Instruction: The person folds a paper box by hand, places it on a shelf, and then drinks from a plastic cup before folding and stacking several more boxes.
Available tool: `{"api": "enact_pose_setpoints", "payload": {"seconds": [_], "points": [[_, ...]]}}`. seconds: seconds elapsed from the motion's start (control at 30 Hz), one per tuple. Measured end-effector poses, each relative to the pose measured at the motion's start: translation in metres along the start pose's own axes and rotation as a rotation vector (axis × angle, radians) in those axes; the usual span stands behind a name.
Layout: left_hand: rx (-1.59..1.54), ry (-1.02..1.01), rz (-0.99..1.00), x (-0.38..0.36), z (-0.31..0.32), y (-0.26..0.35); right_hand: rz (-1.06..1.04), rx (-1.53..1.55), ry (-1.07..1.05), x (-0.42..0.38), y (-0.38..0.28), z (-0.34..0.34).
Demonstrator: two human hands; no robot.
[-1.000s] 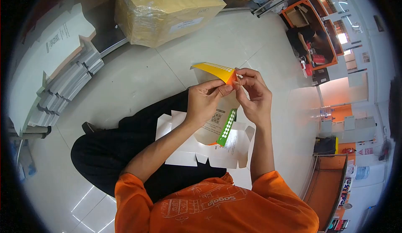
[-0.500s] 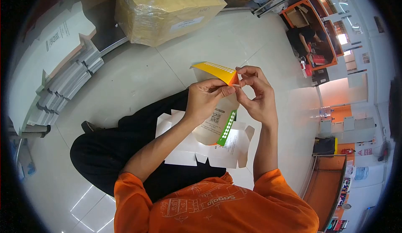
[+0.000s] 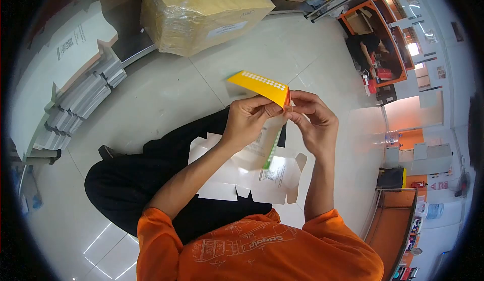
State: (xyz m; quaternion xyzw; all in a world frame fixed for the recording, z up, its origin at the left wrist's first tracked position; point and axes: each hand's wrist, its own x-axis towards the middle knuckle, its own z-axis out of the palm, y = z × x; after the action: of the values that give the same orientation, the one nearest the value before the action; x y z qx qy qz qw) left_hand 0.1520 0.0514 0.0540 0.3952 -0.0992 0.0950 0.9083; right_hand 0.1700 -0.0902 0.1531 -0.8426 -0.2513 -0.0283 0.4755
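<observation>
A partly folded carton (image 3: 262, 88) with a yellow side, an orange corner and a green edge is held up in front of my chest. My left hand (image 3: 254, 113) grips it near the corner, thumb and fingers pressed together. At the right end of the yellow side, my right hand (image 3: 311, 113) pinches the orange corner. Part of the carton hangs down below my hands, slightly blurred. Across my lap lies a flat white die-cut sheet (image 3: 217, 180) with printed text and a code.
Stacked flat carton sheets (image 3: 70, 59) stand at the left. A large tape-wrapped box (image 3: 201, 16) is at the top. A person (image 3: 364, 49) is near an orange-framed opening at the upper right. An orange-sided rack (image 3: 393, 220) stands at the right.
My right hand has shifted slightly right and down, its fingers closer together at the corner. The carton has tilted, with its yellow side turned more into view and its green edge appearing narrower.
</observation>
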Motion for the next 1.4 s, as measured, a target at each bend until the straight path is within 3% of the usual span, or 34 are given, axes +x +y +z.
{"api": "enact_pose_setpoints", "payload": {"seconds": [0.2, 0.3, 0.37, 0.57, 0.63, 0.7, 0.8, 0.83, 0.9, 0.93, 0.97, 1.03, 1.07, 1.17, 1.2, 1.33, 1.4], "points": [[0.038, -0.014, 0.033, 0.000, 0.001, -0.010, -0.168, -0.174, 0.001, -0.006, 0.009, 0.004], [-0.012, -0.093, -0.042, 0.002, -0.002, -0.006, -0.074, 0.079, -0.003, -0.008, 0.012, 0.004], [-0.313, -0.137, -0.187, 0.009, -0.007, -0.003, -0.008, 0.160, 0.103, -0.010, 0.023, 0.002], [-0.252, -0.052, -0.172, 0.005, -0.010, -0.002, 0.032, -0.057, 0.052, -0.011, 0.029, -0.002], [-0.205, -0.225, -0.122, 0.001, -0.006, -0.003, -0.089, 0.076, -0.065, 0.000, 0.027, -0.011], [-0.172, -0.231, -0.125, -0.005, 0.001, -0.006, -0.088, 0.171, -0.129, 0.014, 0.017, -0.018], [0.302, -0.352, 0.126, -0.011, 0.007, -0.018, 0.096, 0.097, -0.211, 0.034, -0.009, -0.010], [0.297, -0.359, 0.121, -0.015, 0.010, -0.017, 0.102, 0.094, -0.203, 0.037, -0.007, -0.007], [0.124, -0.410, -0.275, -0.018, 0.011, -0.012, 0.262, -0.163, -0.429, 0.043, 0.003, -0.001], [-0.062, -0.349, -0.387, -0.017, 0.009, -0.024, 0.257, -0.120, -0.448, 0.042, 0.014, 0.003], [-0.063, -0.343, -0.383, -0.015, 0.004, -0.035, 0.255, -0.122, -0.455, 0.038, 0.022, 0.004], [0.029, -0.225, -0.156, -0.008, -0.003, -0.037, 0.212, -0.044, -0.451, 0.026, 0.028, 0.006], [-0.308, -0.084, -0.316, -0.014, 0.000, -0.039, 0.190, -0.053, -0.415, 0.021, 0.030, 0.006], [-0.486, -0.042, -0.201, -0.015, 0.003, -0.038, 0.206, -0.035, -0.262, 0.009, 0.024, 0.006], [-0.243, 0.068, -0.215, -0.014, 0.017, -0.020, 0.205, -0.038, -0.257, 0.003, 0.023, 0.007], [0.107, 0.111, -0.094, -0.015, 0.025, -0.001, 0.021, 0.141, 0.010, -0.006, 0.024, 0.016], [0.112, 0.062, -0.131, -0.018, 0.028, 0.009, -0.049, 0.105, 0.138, -0.004, 0.013, 0.018]]}}
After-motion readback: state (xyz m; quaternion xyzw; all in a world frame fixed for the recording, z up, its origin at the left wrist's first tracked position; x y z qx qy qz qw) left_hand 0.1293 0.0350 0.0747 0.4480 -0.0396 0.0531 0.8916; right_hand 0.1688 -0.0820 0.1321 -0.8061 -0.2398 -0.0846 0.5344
